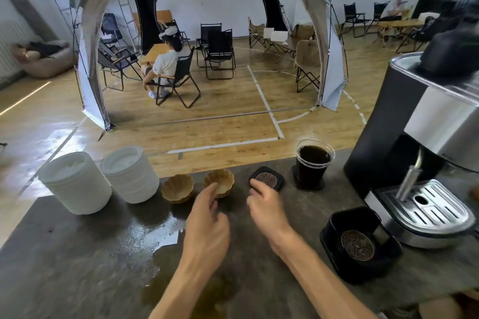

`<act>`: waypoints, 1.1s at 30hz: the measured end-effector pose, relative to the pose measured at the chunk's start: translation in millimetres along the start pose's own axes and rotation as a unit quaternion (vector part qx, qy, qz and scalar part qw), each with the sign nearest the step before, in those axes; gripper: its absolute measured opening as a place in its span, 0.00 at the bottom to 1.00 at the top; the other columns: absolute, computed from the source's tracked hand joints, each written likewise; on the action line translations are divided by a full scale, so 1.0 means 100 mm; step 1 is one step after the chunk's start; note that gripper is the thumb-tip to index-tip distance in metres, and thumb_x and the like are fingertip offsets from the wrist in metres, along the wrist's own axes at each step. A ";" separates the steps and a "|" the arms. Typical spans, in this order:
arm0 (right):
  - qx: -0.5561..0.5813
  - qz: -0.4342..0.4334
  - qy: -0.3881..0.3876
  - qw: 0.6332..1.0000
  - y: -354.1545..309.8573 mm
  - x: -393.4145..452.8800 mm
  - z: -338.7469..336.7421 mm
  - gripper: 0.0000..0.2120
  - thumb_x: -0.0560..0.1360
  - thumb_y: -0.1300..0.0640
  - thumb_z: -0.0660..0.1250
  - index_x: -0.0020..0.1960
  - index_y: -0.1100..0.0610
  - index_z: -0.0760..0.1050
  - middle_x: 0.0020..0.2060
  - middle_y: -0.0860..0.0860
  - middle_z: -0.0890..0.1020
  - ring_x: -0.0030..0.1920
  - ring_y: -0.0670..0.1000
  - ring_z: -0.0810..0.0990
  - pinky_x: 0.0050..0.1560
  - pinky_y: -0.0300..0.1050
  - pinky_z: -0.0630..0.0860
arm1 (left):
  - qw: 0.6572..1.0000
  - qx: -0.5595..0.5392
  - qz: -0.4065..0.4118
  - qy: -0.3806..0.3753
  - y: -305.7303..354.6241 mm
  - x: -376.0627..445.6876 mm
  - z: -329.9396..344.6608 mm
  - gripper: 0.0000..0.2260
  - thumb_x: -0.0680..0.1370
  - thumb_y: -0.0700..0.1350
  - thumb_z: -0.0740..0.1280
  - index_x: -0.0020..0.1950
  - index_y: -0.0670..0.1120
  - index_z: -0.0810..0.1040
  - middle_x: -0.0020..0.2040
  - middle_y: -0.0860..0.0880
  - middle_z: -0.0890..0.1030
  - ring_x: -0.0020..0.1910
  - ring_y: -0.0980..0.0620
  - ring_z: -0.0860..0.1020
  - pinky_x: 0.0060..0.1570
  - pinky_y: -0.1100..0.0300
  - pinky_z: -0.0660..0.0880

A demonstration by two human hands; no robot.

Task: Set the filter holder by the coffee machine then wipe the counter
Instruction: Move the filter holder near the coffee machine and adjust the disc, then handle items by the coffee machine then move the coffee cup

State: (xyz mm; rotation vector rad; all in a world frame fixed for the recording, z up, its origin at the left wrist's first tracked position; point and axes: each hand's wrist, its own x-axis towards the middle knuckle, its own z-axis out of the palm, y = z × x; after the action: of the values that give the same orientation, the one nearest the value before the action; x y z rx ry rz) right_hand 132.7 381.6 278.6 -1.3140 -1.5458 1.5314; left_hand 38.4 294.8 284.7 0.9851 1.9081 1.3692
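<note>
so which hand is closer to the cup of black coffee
Right. The right hand sits near the cup, down and to its left; the left hand is farther left, by a wooden bowl.

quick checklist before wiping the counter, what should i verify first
1. Cloth in hand: not ok; left hand and right hand hold nothing, and no cloth is in view.
2. Spill located: ok; puddle lies in front of the wooden bowls.
3. Black holder beside the coffee machine: ok.
4. Full cup clear of the puddle: ok, but near the right hand.
5. Lid stacks dry: cannot tell.
</note>
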 end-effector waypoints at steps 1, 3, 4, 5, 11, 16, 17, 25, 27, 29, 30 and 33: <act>-0.033 -0.013 0.031 0.999 0.01 0.05 -0.06 0.27 0.75 0.68 0.57 0.73 0.60 0.67 0.71 0.54 0.73 0.70 0.50 0.71 0.71 0.45 0.67 | 1.000 -0.001 -0.002 -0.017 0.04 -0.02 0.08 0.29 0.74 0.24 0.55 0.73 0.44 0.67 0.67 0.52 0.72 0.68 0.58 0.70 0.61 0.77 0.66; -0.084 -0.028 0.080 0.993 -0.05 0.14 -0.18 0.25 0.76 0.66 0.57 0.72 0.60 0.69 0.70 0.56 0.74 0.71 0.52 0.71 0.72 0.44 0.65 | 0.998 0.011 -0.011 -0.055 0.04 0.06 0.24 0.29 0.74 0.24 0.53 0.73 0.42 0.67 0.69 0.48 0.73 0.68 0.55 0.72 0.65 0.71 0.67; -0.095 -0.022 0.096 0.991 -0.09 0.18 -0.23 0.24 0.76 0.66 0.57 0.73 0.61 0.69 0.71 0.56 0.73 0.71 0.53 0.70 0.72 0.44 0.63 | 0.997 0.026 -0.015 -0.071 0.04 0.13 0.30 0.29 0.74 0.26 0.53 0.74 0.41 0.66 0.71 0.46 0.72 0.70 0.54 0.71 0.68 0.67 0.65; -0.096 -0.014 0.110 0.989 -0.10 0.22 -0.27 0.24 0.77 0.66 0.57 0.73 0.61 0.68 0.71 0.57 0.72 0.72 0.54 0.69 0.72 0.44 0.62 | 0.995 0.047 -0.016 -0.085 0.07 0.20 0.36 0.29 0.74 0.27 0.53 0.75 0.42 0.65 0.73 0.46 0.70 0.72 0.53 0.69 0.70 0.65 0.63; 0.079 0.074 0.164 0.980 0.01 0.17 -0.37 0.23 0.77 0.70 0.55 0.72 0.65 0.68 0.59 0.51 0.75 0.68 0.52 0.71 0.64 0.39 0.65 | 0.974 0.172 -0.011 -0.149 0.31 0.56 0.66 0.26 0.75 0.32 0.58 0.74 0.39 0.62 0.73 0.42 0.67 0.74 0.45 0.62 0.69 0.62 0.58; 0.173 0.111 0.152 0.967 0.04 0.20 -0.42 0.22 0.77 0.71 0.54 0.70 0.65 0.69 0.61 0.56 0.78 0.63 0.52 0.74 0.64 0.45 0.72 | 0.966 0.211 -0.021 -0.146 0.29 0.65 0.78 0.22 0.73 0.32 0.61 0.67 0.39 0.67 0.66 0.44 0.72 0.69 0.42 0.69 0.67 0.57 0.67; 0.176 0.116 0.143 0.967 0.05 0.18 -0.43 0.23 0.77 0.71 0.54 0.71 0.65 0.68 0.64 0.58 0.77 0.66 0.53 0.73 0.67 0.47 0.71 | 0.969 0.191 -0.025 -0.154 0.35 0.57 0.75 0.23 0.74 0.31 0.60 0.69 0.39 0.66 0.65 0.48 0.71 0.69 0.46 0.68 0.62 0.65 0.65; 0.053 0.015 0.092 0.994 -0.12 -0.59 -0.64 0.23 0.77 0.70 0.54 0.70 0.59 0.72 0.59 0.46 0.80 0.60 0.40 0.76 0.67 0.40 0.70 | 0.979 -0.006 -0.071 -0.191 0.36 -0.14 0.39 0.23 0.75 0.32 0.60 0.64 0.55 0.72 0.58 0.63 0.80 0.57 0.72 0.75 0.59 0.73 0.71; 0.007 -0.009 0.079 0.997 -0.16 -0.82 -0.77 0.27 0.78 0.69 0.54 0.74 0.53 0.68 0.67 0.45 0.74 0.68 0.43 0.71 0.73 0.45 0.65 | 0.980 -0.049 -0.065 -0.179 0.45 -0.40 0.31 0.23 0.79 0.31 0.59 0.61 0.58 0.72 0.56 0.69 0.78 0.53 0.79 0.73 0.50 0.80 0.68; -0.019 -0.022 0.082 0.996 -0.20 -1.00 -0.97 0.28 0.77 0.70 0.54 0.73 0.50 0.69 0.65 0.41 0.75 0.67 0.42 0.72 0.72 0.45 0.66 | 0.977 -0.076 -0.056 -0.193 0.53 -0.60 0.27 0.24 0.80 0.32 0.60 0.70 0.55 0.70 0.67 0.63 0.75 0.61 0.73 0.71 0.58 0.75 0.66; -0.032 -0.029 0.081 0.996 -0.22 -1.09 -1.07 0.29 0.77 0.70 0.54 0.72 0.49 0.71 0.63 0.39 0.76 0.66 0.41 0.73 0.72 0.45 0.66 | 0.974 -0.087 -0.060 -0.199 0.55 -0.65 0.29 0.25 0.80 0.33 0.60 0.74 0.53 0.67 0.70 0.60 0.73 0.65 0.69 0.71 0.62 0.73 0.66; -0.059 -0.027 0.076 0.995 -0.19 -1.25 -1.41 0.30 0.75 0.72 0.55 0.69 0.46 0.74 0.58 0.34 0.76 0.65 0.40 0.73 0.71 0.43 0.67 | 0.968 -0.105 -0.052 -0.221 0.63 -0.82 0.46 0.25 0.81 0.37 0.61 0.76 0.52 0.63 0.71 0.60 0.71 0.65 0.70 0.70 0.59 0.78 0.68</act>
State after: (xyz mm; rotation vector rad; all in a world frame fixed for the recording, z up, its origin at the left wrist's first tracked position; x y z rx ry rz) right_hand 298.5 323.1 348.3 -1.4075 -1.5826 1.2928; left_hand 134.5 263.2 334.2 0.9740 1.4331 1.1477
